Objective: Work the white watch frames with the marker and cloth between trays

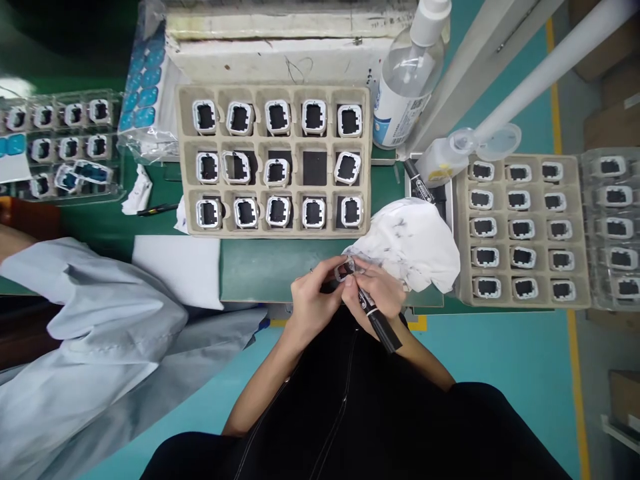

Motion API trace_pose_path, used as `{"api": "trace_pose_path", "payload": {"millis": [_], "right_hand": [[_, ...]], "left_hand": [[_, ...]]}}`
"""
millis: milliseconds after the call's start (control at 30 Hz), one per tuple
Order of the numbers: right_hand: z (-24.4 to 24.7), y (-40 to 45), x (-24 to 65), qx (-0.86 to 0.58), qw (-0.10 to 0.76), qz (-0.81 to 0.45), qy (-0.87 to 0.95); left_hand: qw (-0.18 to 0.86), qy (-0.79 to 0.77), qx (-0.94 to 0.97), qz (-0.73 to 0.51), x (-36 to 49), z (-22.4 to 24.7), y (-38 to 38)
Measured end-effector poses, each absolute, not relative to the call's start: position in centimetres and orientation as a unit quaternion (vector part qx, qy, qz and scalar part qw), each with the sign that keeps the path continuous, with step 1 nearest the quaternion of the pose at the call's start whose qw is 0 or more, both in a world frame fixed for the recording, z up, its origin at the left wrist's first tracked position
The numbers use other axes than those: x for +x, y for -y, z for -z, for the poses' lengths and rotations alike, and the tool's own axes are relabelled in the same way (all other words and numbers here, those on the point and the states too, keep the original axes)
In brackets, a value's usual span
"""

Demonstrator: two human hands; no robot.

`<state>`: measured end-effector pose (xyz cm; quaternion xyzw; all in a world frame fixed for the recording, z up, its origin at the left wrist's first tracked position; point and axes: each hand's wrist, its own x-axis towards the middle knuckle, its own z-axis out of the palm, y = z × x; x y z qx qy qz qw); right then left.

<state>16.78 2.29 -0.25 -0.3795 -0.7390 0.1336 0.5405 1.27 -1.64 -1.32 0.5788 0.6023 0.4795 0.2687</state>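
Close to my body, my left hand pinches a small silvery square frame at the table's front edge. My right hand is closed around a black marker, its tip end at the frame and its black back end pointing down to the right. The fingers of both hands meet around the frame and partly cover it. Beyond them, a beige tray holds similar frames in its compartments; one compartment in the middle row shows only a dark square. A stained white cloth lies just right of my hands.
Right of the cloth stands another beige tray of frames, beside a clear tray. A spray bottle and a smaller bottle stand behind. At left are a white pad and another person's sleeve.
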Motion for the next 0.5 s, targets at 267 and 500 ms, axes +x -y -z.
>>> {"api": "trace_pose_path", "payload": {"millis": [267, 500], "right_hand": [[-0.30, -1.94, 16.97, -0.447, 0.537, -0.249, 0.670], [-0.36, -2.24, 17.01, -0.402, 0.522, -0.191, 0.728]], "left_hand": [[0.298, -0.583, 0.559, -0.509, 1.29, 1.15, 1.56], [0.328, -0.589, 0.538, -0.507, 1.15, 1.42, 1.54]]}}
